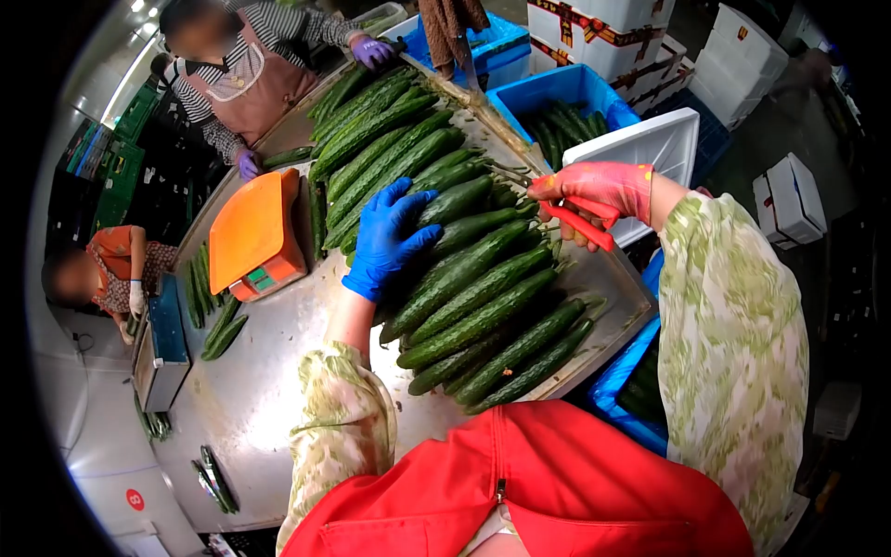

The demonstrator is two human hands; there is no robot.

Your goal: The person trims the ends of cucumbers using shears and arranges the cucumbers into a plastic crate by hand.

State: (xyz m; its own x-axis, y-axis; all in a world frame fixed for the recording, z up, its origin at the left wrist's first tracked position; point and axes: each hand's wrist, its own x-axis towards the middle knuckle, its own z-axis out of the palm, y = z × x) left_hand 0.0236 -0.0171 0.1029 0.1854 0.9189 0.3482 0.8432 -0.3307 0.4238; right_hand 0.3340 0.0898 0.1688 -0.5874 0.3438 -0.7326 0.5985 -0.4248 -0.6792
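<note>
A long pile of green cucumbers [483, 288] lies in rows on the metal table. My left hand [390, 237], in a blue glove, rests on the middle of the pile with its fingers spread over the cucumbers. At the stem ends on the right, my right hand [599, 190] wears a pinkish-red glove. It is closed around red-handled snips [580, 223], whose thin blades point left towards the stems. Whether a stem lies between the blades is too small to tell.
An orange scale [255, 232] stands left of the pile on the metal table [269, 371]. Blue crates [608, 88] with cucumbers and a white foam lid [650, 148] are at the right. A co-worker in purple gloves [371, 51] stands beyond; another person [121, 265] is far left.
</note>
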